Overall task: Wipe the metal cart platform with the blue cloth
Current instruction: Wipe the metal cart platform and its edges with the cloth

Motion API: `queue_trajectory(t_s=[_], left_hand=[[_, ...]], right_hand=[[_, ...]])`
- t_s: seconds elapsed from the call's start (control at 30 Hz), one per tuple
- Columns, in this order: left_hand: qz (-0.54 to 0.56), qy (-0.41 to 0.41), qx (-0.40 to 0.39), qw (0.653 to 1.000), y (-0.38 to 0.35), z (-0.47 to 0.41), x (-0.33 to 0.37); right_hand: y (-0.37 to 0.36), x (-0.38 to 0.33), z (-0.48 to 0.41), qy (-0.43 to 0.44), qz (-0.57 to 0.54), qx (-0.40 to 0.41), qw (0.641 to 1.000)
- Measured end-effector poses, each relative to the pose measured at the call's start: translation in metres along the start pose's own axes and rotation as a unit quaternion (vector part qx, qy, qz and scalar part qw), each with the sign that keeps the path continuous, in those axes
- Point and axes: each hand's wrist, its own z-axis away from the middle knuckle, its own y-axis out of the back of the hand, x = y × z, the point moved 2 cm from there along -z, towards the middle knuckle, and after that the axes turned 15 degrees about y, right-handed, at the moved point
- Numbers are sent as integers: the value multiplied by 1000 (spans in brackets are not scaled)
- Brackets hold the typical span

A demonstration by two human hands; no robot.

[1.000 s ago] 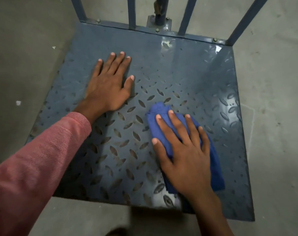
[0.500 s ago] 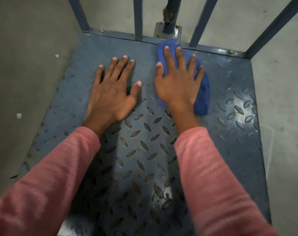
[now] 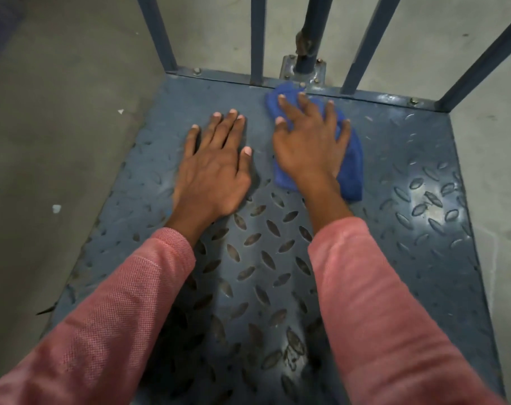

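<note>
Right hand (image 3: 309,147) wiping with the blue cloth (image 3: 352,159) at the far edge of the tread-plate cart platform (image 3: 423,229).

The cloth lies bunched at about 12 o'clock on the platform, its top touching the rear rail (image 3: 374,96) just below the bolted post base (image 3: 304,70). The right hand lies flat on it with fingers spread, pressing rather than gripping, probably to keep as much fabric as possible on the raised pattern. The left hand (image 3: 216,173) is just beside it at about 11 o'clock, palm down on bare metal with fingers straight and holding nothing. It looks like a brace for the forward lean. The two hands are close but not touching. The upright bars (image 3: 257,39) crowd this edge, so the cloth has to be worked in along their feet. The platform's 3 o'clock side shines, and concrete floor (image 3: 58,112) surrounds the cart.
</note>
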Motion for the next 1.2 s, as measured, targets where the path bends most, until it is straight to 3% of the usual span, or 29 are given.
queue_trajectory(t_s=[0.07, 0.37, 0.57, 0.8, 1.2], left_hand=[[3, 0, -3, 1000, 1, 0, 0], [10, -12, -30, 999, 6, 4, 0], [-5, -31, -60, 998, 9, 40, -11], [-17, -41, -37, 998, 11, 133, -31], [10, -41, -41, 998, 12, 178, -35]], right_hand=[[-4, -8, -9, 46, 4, -19, 999], [0, -7, 52, 77, 30, -24, 996], [14, 9, 130, 71, 21, -9, 997], [14, 6, 201, 64, 55, 12, 996], [14, 10, 231, 64, 39, 28, 997]])
